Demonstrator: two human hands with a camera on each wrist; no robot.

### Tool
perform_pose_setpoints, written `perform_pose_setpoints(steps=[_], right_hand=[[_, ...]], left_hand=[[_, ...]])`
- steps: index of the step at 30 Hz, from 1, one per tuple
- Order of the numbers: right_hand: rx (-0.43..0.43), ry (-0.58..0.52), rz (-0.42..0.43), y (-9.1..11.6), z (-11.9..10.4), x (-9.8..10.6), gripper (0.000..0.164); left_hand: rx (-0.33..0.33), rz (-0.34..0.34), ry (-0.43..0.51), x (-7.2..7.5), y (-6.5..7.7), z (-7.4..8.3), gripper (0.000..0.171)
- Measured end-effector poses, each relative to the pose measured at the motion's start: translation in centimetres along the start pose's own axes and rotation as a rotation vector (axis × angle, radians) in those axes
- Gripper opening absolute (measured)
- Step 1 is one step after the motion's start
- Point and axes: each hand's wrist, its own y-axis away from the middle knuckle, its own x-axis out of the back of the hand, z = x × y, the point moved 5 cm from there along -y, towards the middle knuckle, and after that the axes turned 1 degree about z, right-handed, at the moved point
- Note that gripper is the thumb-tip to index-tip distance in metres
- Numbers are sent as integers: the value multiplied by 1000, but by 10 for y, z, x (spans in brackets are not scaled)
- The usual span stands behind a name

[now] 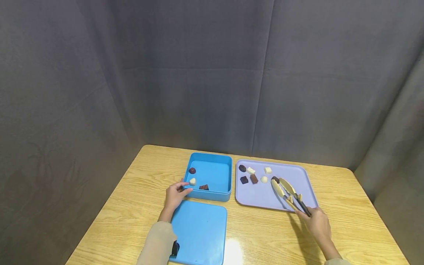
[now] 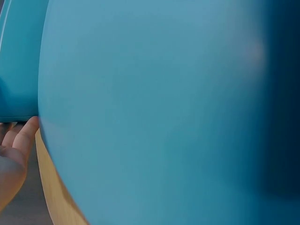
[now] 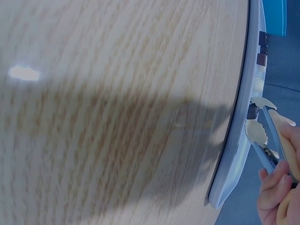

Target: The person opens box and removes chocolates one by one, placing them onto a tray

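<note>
My right hand (image 1: 318,223) grips a pair of tongs (image 1: 290,193) with dark arms and cream tips. The tips stand on either side of a dark chocolate (image 1: 275,179) on the lilac tray (image 1: 278,201); in the right wrist view this dark chocolate (image 3: 253,111) lies between them. My left hand (image 1: 175,196) touches the near left corner of the blue box (image 1: 212,195), fingers at its left side and thumb at the front wall. Inside the box sit a round dark chocolate (image 1: 192,170), a white chocolate (image 1: 193,182) and a brown chocolate (image 1: 204,187).
Several more chocolates lie on the tray's left half, among them a brown rectangular one (image 1: 254,179) and a round white one (image 1: 264,179). A flat blue lid (image 1: 200,232) lies before the box, under my left forearm. Grey curtains (image 1: 198,92) surround the wooden table (image 1: 258,235).
</note>
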Motion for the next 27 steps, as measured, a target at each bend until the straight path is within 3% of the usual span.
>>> perform_pose_setpoints(steps=[6,27], right_hand=[[-25,-11,-32,0,2,-1,49],[-41,-4,-7,2,-2,4,51]], left_hand=[[18,-3,-1,-1,0,-1,30],[30,-6,-3,0,1,-1,31]])
